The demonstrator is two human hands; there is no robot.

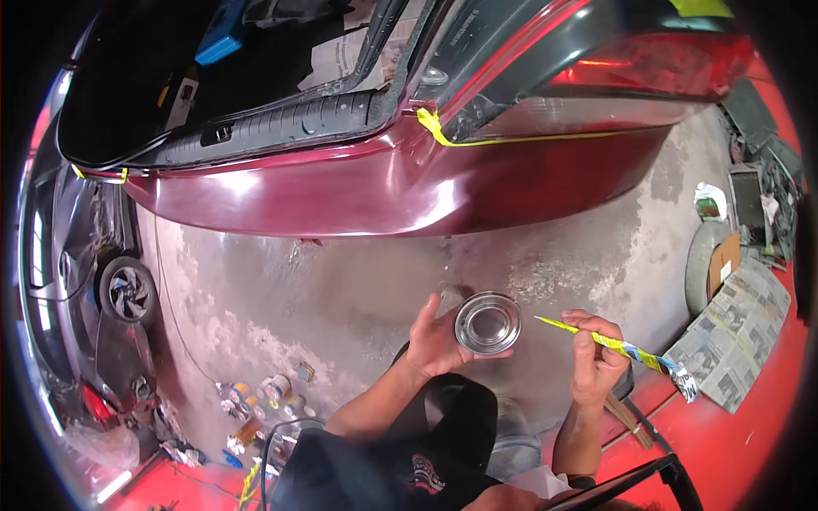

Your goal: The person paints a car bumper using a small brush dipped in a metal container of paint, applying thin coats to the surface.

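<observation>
My left hand [433, 341] holds a round, shiny metal tin [488, 322] in front of me, its circular silver end facing up. The thumb sticks up beside the tin, and the other fingers run beneath it. Between the thumb and fingers of my right hand [595, 351] is a thin yellow strip [635, 352], pointed at its left tip and wider at its blue-and-white right end. It looks like a folded or rolled printed wrapper. The tip points toward the tin, a short gap apart from it. Beyond both hands stretches a dark red car bumper [341, 200].
Yellow masking tape [439, 128] lines the bumper's upper edge below a red tail light [639, 72]. Several small cans [274, 387] stand on the floor at lower left, near a dark car [85, 281]. At right are newspaper sheets [737, 332] and a tyre [704, 264].
</observation>
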